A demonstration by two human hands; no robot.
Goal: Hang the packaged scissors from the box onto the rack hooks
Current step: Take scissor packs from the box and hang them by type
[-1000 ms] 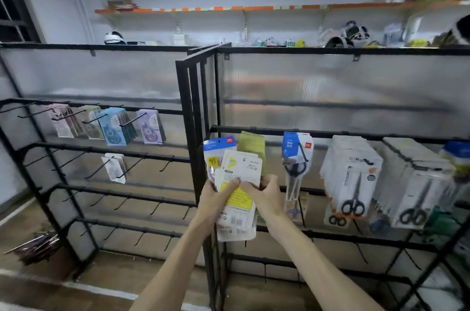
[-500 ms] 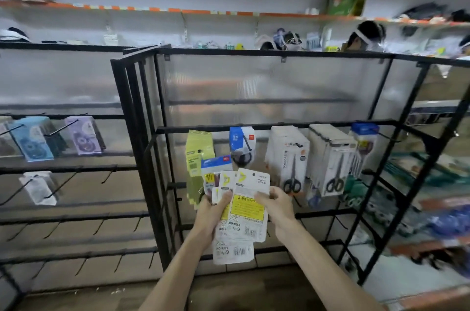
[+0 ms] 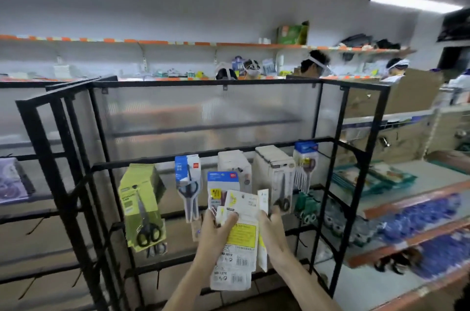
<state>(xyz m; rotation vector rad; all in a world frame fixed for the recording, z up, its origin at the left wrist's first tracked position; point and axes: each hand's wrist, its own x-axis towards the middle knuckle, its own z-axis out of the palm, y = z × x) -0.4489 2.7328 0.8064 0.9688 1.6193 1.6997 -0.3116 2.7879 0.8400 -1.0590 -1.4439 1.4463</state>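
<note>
The left hand (image 3: 216, 232) and right hand (image 3: 272, 230) each clasp a side of a fanned stack of white, yellow-labelled card scissor packages (image 3: 240, 239), held before the black metal rack (image 3: 203, 82), below its hung scissors

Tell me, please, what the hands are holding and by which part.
A fanned stack of packaged scissors: the left hand grips its left edge, thumb on the front, the right hand its right edge.

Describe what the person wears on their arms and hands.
The left forearm and right forearm are bare to the frame's edge: no sleeves show. The left hand and right hand wear no gloves; no watch, ring or band shows.
</note>
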